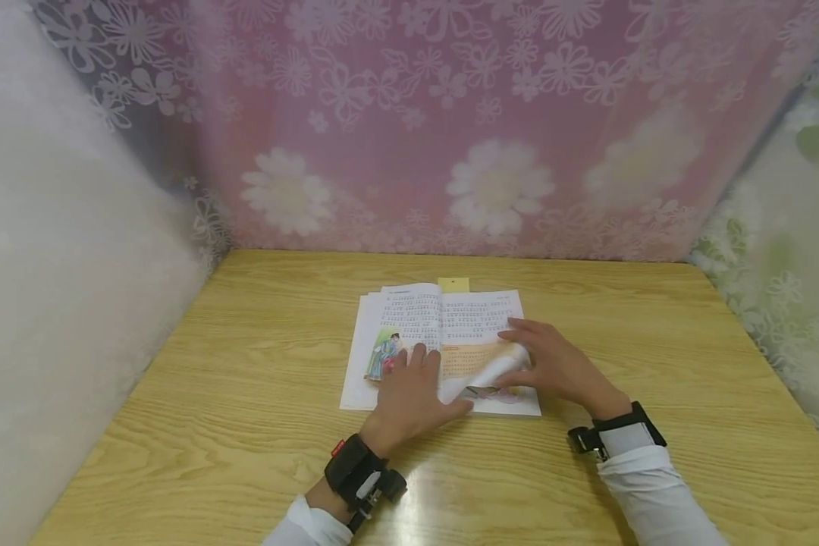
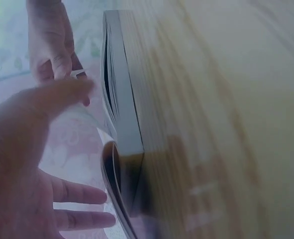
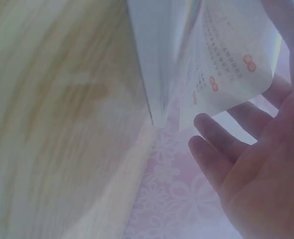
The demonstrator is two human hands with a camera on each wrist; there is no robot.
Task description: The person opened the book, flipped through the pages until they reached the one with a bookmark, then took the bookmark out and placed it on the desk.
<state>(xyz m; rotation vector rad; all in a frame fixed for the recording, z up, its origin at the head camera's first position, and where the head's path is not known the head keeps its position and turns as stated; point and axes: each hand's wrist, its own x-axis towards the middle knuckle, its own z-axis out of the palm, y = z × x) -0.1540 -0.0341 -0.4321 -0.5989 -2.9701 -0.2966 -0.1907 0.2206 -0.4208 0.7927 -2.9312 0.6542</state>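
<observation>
An open book (image 1: 355, 383) with printed text lies on the wooden table. My left hand (image 1: 412, 398) rests over the lower part of its left page, fingers spread and thumb toward the spine, partly covering a coloured figure drawing (image 1: 384, 355). At the right side, my right hand (image 1: 566, 368) holds a page (image 1: 501, 365) by its outer edge, and the page's lower corner curls up. Below the curl, part of a picture on the sheet beneath shows. The right wrist view has the lifted page (image 3: 231, 74) with red marks, held between the thumb side and the fingers.
A yellow tab (image 1: 453, 285) sticks out at the book's top edge. Bare wood table (image 1: 211, 394) surrounds the book. A pink flowered curtain (image 1: 396, 136) hangs behind the table, with pale cloth at both sides. Each wrist wears a black strap with a camera.
</observation>
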